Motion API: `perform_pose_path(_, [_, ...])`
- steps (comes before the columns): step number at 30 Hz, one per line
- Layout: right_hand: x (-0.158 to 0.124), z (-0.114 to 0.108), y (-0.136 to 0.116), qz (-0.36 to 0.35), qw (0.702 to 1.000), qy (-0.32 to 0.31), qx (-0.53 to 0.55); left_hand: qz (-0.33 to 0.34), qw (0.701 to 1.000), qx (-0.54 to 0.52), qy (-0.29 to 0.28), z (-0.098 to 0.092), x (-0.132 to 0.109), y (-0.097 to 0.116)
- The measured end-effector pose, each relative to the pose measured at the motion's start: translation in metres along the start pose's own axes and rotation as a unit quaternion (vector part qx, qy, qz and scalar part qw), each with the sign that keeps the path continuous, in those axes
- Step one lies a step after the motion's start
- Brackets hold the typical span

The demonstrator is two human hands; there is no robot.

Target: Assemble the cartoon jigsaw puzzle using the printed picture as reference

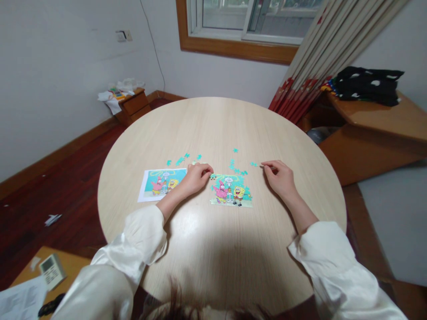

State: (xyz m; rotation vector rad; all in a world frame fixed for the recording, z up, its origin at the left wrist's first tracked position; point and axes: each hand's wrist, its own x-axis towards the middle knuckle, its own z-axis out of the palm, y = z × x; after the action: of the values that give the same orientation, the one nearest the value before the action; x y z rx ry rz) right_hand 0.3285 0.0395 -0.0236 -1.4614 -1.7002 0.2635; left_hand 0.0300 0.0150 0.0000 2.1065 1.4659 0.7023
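A partly assembled jigsaw puzzle (230,191) with cartoon figures lies flat on the round table. My left hand (199,176) is at its upper left corner, thumb and finger pinched together; whatever is between the tips is too small to make out. Under that wrist, a printed reference picture (158,184) of the same scene is partly covered by my forearm. My right hand (280,177) rests to the right of the puzzle, fingers loosely bent and slightly apart, holding nothing visible. Just left of its fingertips are loose turquoise puzzle pieces (254,164).
More loose pieces (180,160) are scattered behind the reference picture, and others (236,171) lie along the puzzle's back edge. A single piece (235,150) sits farther back on the pale wooden table (213,120). A remote control (52,272) is on a lower surface at left.
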Motion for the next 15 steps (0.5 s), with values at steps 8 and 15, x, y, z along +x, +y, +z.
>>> perform_pose_path(8, [-0.0004, -0.0008, -0.0035, 0.001, 1.0, 0.0, 0.001, 0.001, 1.0, 0.016, -0.015, 0.0012, 0.0031, 0.0013])
perform_pose_path(15, [-0.0007, -0.0006, -0.0046, 0.002, 1.0, 0.0, 0.001, -0.001, 0.999, 0.03, -0.022, 0.0012, 0.0041, 0.002])
